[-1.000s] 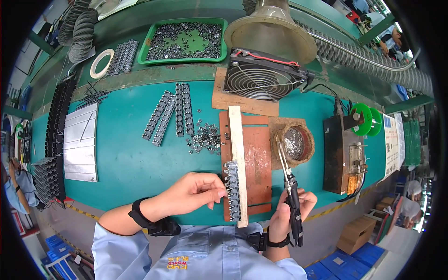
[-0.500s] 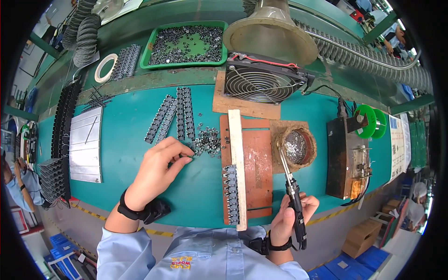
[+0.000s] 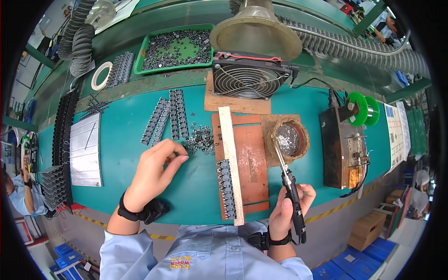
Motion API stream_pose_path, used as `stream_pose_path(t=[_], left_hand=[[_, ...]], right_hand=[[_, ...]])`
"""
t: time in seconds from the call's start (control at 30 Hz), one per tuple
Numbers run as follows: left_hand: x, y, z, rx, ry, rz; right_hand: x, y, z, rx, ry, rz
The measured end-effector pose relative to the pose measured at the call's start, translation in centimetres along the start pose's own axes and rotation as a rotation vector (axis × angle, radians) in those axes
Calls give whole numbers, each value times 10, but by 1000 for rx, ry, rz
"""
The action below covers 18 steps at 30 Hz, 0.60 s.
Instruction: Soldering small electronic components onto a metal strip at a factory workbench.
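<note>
My left hand (image 3: 157,169) is at the near left edge of a loose pile of small metal parts (image 3: 201,140). Its thumb and forefinger are drawn together; whatever they hold, if anything, is too small to make out. In my right hand (image 3: 283,215) is a soldering iron (image 3: 292,193), gripped by its black handle. The iron's metal tip reaches the left rim of a round pot (image 3: 298,139) with shiny bits inside. Between my hands lies a reddish-brown board fixture (image 3: 252,161) with a pale bar (image 3: 229,163) across it. A row of small dark components (image 3: 226,189) lines the bar's left side.
Component strips (image 3: 163,116) lie beyond my left hand. A fan (image 3: 249,79) stands behind the fixture, with a green tray (image 3: 140,60) of parts further left. At right is a metal box (image 3: 333,149) beside a green solder spool (image 3: 358,109). A metal plate (image 3: 85,154) lies left.
The whole view has shifted slightly, so the bench items sit a little further left. My left thumb and forefinger have drawn back slightly from the pile. My right hand still holds the iron at the pot.
</note>
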<state>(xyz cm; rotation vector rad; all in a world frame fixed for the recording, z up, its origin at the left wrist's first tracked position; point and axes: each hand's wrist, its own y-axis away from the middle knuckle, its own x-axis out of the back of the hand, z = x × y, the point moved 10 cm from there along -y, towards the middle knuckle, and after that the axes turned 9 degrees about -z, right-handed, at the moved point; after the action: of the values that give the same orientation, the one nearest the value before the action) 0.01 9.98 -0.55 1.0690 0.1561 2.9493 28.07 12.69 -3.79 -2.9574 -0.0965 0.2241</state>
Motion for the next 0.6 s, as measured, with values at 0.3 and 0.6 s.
stream_pose_path(t=[0.3, 0.6], left_hand=[[-36, 30, 2, 128, 719, -130], [-99, 50, -21, 421, 1210, -246]], right_hand=[[-1, 2, 1, 48, 22, -50], [-4, 1, 4, -22, -49, -69]])
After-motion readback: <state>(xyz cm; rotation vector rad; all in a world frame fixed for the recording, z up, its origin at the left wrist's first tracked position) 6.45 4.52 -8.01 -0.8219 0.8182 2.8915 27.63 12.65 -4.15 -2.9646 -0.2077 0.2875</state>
